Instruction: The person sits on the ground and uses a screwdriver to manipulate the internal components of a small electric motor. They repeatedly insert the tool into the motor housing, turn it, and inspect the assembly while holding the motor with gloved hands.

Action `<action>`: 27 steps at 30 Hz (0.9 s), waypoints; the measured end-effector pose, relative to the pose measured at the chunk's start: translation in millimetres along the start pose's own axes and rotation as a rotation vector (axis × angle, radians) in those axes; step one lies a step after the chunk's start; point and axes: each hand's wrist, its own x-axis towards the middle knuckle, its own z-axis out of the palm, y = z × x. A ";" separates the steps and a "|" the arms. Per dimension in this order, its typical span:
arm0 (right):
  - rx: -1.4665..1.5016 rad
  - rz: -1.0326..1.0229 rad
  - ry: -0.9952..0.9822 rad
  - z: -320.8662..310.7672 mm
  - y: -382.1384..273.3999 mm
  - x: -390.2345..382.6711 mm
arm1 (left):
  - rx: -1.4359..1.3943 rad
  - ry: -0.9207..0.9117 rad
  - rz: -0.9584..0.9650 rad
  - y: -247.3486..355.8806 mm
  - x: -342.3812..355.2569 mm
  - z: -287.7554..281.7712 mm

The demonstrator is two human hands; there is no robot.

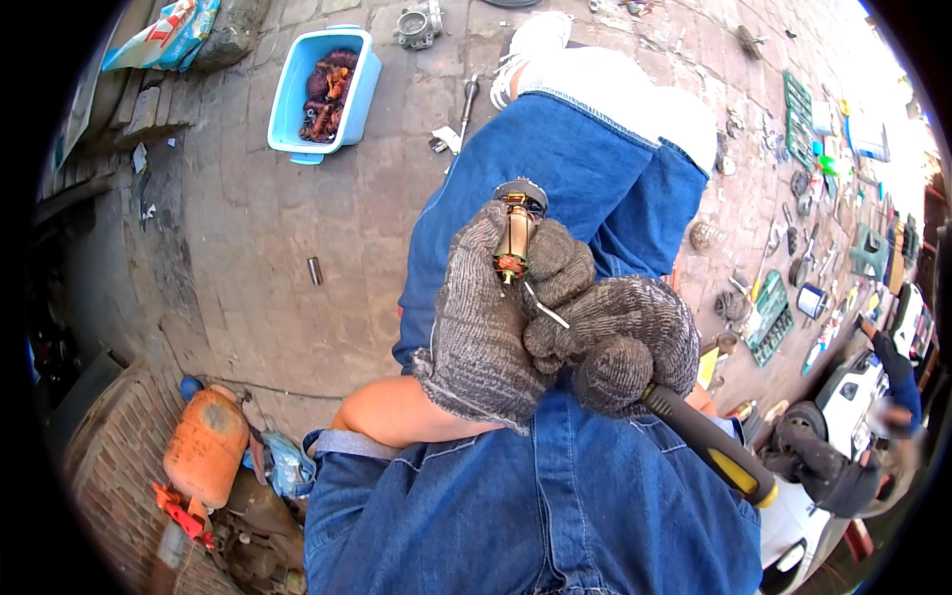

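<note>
My left hand point(471, 322), in a grey knitted glove, is closed around a small motor armature point(516, 236) above my lap. Copper windings show at the armature's near end, and a dark round metal piece point(523, 193) sits at its far end. My right hand point(635, 332), gloved alike, grips a screwdriver point(709, 448) with a black and yellow handle. Its thin pale shaft comes out between the fingers and reaches close to the windings; I cannot tell whether its tip touches them. Both hands press against each other.
A light blue tub point(367, 94) of copper coils stands on the brick paving. An orange gas cylinder point(205, 448) is at lower left. A small metal cylinder point(314, 271) lies on the ground. Green socket cases point(771, 317) and scattered tools spread along the right, with another person point(897, 387) beyond.
</note>
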 end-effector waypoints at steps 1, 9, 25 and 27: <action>0.017 0.018 0.002 -9.4 -8.6 5.7 | 0.000 0.111 0.031 -2.0 0.0 13.7; 0.150 -0.012 0.165 -27.2 -32.9 11.9 | 0.021 0.228 0.083 -7.4 1.0 23.3; 0.448 -0.305 0.616 -4.7 -31.7 20.8 | 0.082 0.080 0.091 -8.0 2.2 5.3; 0.518 -0.396 0.701 -1.1 -31.3 26.1 | 0.176 0.024 0.098 -4.6 1.8 -1.0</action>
